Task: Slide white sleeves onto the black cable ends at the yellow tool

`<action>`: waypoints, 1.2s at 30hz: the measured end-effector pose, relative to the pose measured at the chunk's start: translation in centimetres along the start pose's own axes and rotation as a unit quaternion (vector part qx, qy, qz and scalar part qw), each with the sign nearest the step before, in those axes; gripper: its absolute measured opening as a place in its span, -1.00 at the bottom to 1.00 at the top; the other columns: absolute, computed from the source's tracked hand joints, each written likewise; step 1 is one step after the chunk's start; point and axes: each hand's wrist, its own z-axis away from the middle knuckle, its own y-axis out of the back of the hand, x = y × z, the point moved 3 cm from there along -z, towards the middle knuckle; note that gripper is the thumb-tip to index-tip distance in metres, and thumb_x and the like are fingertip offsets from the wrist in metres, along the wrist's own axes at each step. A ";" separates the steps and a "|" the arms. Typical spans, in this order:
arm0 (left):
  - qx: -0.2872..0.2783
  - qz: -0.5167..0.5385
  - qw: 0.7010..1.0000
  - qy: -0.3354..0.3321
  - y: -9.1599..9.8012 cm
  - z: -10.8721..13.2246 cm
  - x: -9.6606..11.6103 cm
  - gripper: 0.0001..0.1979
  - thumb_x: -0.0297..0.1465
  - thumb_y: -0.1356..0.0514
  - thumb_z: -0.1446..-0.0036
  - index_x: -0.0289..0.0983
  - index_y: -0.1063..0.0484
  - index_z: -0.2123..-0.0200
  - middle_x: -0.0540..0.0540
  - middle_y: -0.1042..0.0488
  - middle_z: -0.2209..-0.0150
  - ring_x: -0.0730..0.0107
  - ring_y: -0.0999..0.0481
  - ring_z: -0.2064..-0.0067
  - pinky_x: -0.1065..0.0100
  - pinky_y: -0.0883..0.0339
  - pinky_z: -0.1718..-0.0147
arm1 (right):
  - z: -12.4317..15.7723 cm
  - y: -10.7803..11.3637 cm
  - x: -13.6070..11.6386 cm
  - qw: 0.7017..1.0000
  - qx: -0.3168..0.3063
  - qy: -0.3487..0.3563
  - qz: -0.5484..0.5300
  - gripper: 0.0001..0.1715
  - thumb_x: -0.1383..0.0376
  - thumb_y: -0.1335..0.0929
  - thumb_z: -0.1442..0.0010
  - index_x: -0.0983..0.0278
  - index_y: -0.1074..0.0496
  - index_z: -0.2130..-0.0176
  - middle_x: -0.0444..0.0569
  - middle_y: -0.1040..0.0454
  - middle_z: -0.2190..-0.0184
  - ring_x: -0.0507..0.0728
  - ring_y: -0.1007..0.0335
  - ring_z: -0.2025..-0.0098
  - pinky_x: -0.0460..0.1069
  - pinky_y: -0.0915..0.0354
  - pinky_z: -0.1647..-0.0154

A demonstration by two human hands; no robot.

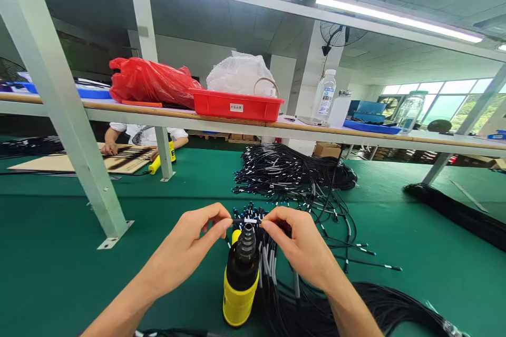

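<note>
Between my two hands a thin black cable [239, 220] with a white sleeve is stretched level. My left hand [197, 242] pinches it at the left end, and my right hand [298, 242] pinches it on the right. Right below the cable stands a yellow and black heat gun [240, 295], upright, its stepped metal nozzle pointing up at the white sleeve. Behind and beside the gun lies a bundle of black cables [272, 268] with grey sleeves and blue-tipped ends, partly hidden by my right hand.
A large pile of black cables [284, 168] lies farther back on the green table [190, 179]. Another cable bundle [458, 216] is at the right. Overhead, a shelf holds a red tray [237, 106] and bottles. A metal post [79, 116] stands left; a co-worker's hand [110, 142] is beyond.
</note>
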 end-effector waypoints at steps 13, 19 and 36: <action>0.037 0.089 0.995 0.015 -0.2 -0.4 -0.8 -0.74 -0.17 -0.14 -0.19 -0.19 -0.48 0.40 0.06 -0.48 0.47 0.39 -0.44 0.36 0.42 -0.26 0.35 | 0.2 0.0 -0.3 1.000 0.001 0.003 -0.004 -0.80 0.35 -0.29 -0.24 0.25 -0.44 0.42 -0.19 -0.42 0.50 0.02 -0.23 0.44 -0.10 -0.10 0.44; 0.071 0.099 0.993 0.007 -0.2 -0.3 -0.9 -0.82 -0.20 -0.22 -0.12 -0.13 -0.56 0.31 0.04 -0.56 0.36 0.34 -0.48 0.29 0.39 -0.31 0.31 | 0.1 0.0 -0.1 1.000 0.002 -0.006 -0.013 -0.81 0.36 -0.30 -0.23 0.26 -0.45 0.41 -0.17 -0.45 0.49 0.02 -0.26 0.44 -0.10 -0.12 0.44; 0.109 0.113 0.985 -0.067 -0.3 -0.4 -0.9 -0.92 -0.35 -0.26 -0.08 -0.10 -0.59 0.37 0.03 -0.54 0.32 0.38 -0.51 0.25 0.39 -0.34 0.23 | -0.1 0.1 0.0 1.000 0.009 -0.003 -0.022 -0.86 0.40 -0.32 -0.18 0.28 -0.44 0.41 -0.18 -0.43 0.50 0.01 -0.27 0.44 -0.13 -0.13 0.45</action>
